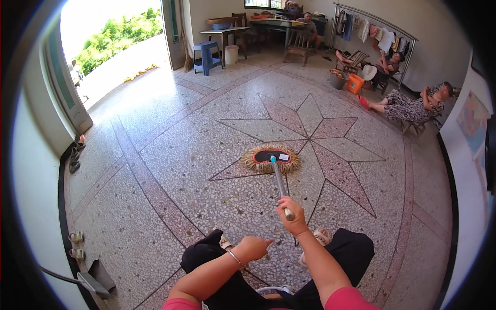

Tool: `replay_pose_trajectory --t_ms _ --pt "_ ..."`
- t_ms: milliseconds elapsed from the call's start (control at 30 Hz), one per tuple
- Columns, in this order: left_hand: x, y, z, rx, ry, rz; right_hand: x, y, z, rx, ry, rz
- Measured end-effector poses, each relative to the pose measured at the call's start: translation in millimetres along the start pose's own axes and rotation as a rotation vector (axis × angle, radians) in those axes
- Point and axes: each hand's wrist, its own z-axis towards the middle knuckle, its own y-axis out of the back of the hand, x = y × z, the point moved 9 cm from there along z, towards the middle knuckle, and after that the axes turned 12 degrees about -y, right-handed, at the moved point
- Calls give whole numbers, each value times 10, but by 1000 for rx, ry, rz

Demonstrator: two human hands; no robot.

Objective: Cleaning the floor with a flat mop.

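Note:
My right hand point(291, 215) is wrapped around the end of the metal handle point(279, 183) of a flat dust mop. The mop head point(257, 166), with tan fringe, a red-edged black centre and a white tag, lies flat on the terrazzo floor point(193, 155). It rests over part of the star pattern inlaid there. My left hand point(254, 248), a bangle at its wrist, hovers in front of my left knee. Its forefinger points right, while the curled fingers and palm are hidden; I see no object in it.
At the far right a person point(414, 104) reclines, another person point(387, 66) sits behind near an orange bucket point(354, 83), and a third person point(310, 29) sits by the table. A dustpan point(97, 279) and shoes point(74, 159) line the left wall. A blue stool point(207, 56) stands by the doorway.

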Motion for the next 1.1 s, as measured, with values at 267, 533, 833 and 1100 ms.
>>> replay_pose_trajectory --t_ms 267,533,833,1100 --pt "-230 4 -79 6 -80 -21 932 719 -571 1 -15 -115" --pt "-400 -14 -54 61 -161 -19 1541 1195 -711 -65 68 -35" --pt "5 -302 118 87 -53 -58 190 680 -235 -114 -32 7" --pt "250 -653 134 43 -32 -24 -126 300 -465 -76 -119 -100"
